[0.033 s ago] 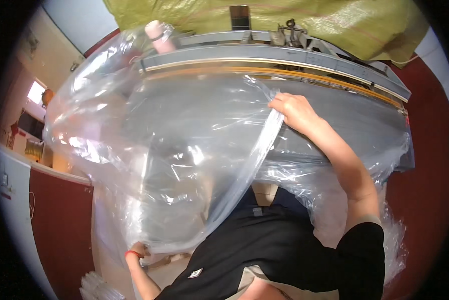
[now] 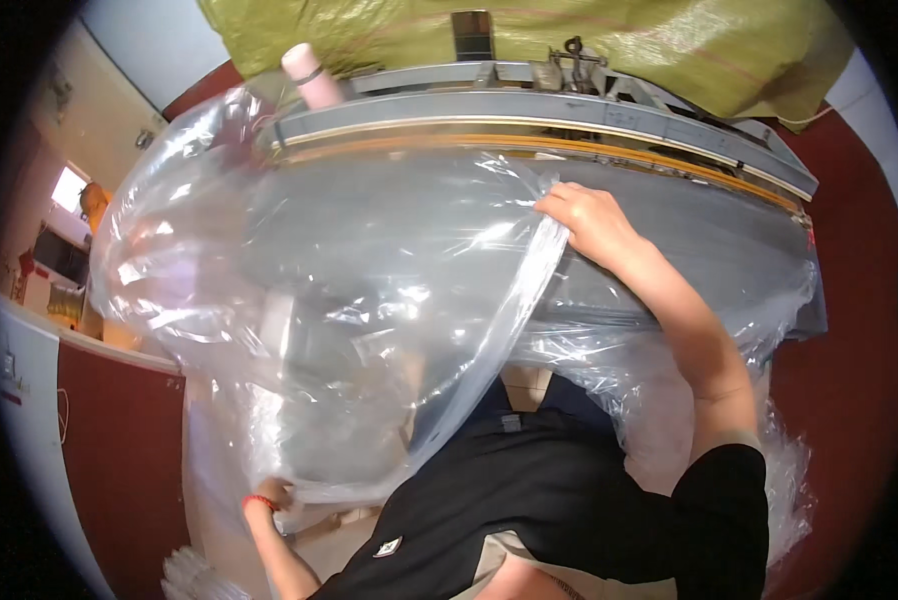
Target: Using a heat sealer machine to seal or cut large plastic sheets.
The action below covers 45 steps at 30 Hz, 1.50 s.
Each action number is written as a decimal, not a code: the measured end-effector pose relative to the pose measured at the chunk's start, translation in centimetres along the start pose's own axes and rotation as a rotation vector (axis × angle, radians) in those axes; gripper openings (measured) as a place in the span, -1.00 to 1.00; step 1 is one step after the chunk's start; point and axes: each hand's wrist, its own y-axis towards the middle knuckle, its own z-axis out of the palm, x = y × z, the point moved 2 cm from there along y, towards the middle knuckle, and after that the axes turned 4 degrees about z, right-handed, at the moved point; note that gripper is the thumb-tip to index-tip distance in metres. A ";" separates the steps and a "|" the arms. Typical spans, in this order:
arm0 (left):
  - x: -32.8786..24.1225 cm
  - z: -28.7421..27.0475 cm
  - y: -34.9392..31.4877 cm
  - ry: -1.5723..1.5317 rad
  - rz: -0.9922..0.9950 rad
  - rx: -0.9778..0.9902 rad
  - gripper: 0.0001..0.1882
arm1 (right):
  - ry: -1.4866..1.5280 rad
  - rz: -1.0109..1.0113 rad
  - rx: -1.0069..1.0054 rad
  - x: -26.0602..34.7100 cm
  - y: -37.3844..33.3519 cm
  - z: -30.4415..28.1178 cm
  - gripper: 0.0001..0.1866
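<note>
A large sheet of clear plastic film (image 2: 359, 320) billows across a long grey work surface (image 2: 689, 230) and hangs down over its near edge. My right hand (image 2: 591, 217) is closed on the film's gathered edge near the middle of that surface. From there the edge runs as a whitish, folded strip down to the lower left. At its lower end my left hand (image 2: 272, 493), with a red band on the wrist, pinches the film; its fingers are partly hidden and a little blurred. The film between both hands is puffed out toward the left.
Behind the surface runs a long grey metal frame (image 2: 409, 112) with an orange strip (image 2: 529, 141) and a clamp-like metal fitting (image 2: 574, 68). A pink bottle (image 2: 312, 78) stands at its left end. Yellow-green woven sheeting (image 2: 669, 50) covers the back. More crumpled plastic (image 2: 784, 490) hangs lower right.
The film's upper left part has sunk away from the pink bottle, which it partly overlapped before. My left hand has shifted slightly left and up. My right hand keeps its place.
</note>
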 end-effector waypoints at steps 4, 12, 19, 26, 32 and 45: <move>-15.8 -10.3 -8.9 0.569 0.556 -0.929 -0.80 | 0.058 -0.090 -0.222 0.2 -2.0 -1.8 -0.68; -52.0 -10.9 -20.1 0.226 1.917 -0.856 -0.12 | -0.072 -0.200 -0.327 0.9 -5.6 -5.0 -0.72; -60.5 -6.3 -20.9 -0.452 1.682 0.017 -0.82 | -0.371 0.033 -0.521 -7.6 -13.5 -10.5 -0.78; -59.1 -7.1 -20.7 -0.723 1.633 0.062 -0.91 | 1.692 0.902 -1.006 -12.4 -21.0 -7.0 -0.23; -58.8 -7.2 -19.4 -0.796 1.609 0.063 -0.89 | 1.372 0.991 -0.783 -10.2 -16.9 -5.9 -0.43; -58.4 -7.7 -19.2 -1.239 1.537 0.053 -0.90 | 1.613 1.037 -1.017 -11.8 -17.7 -4.1 -0.62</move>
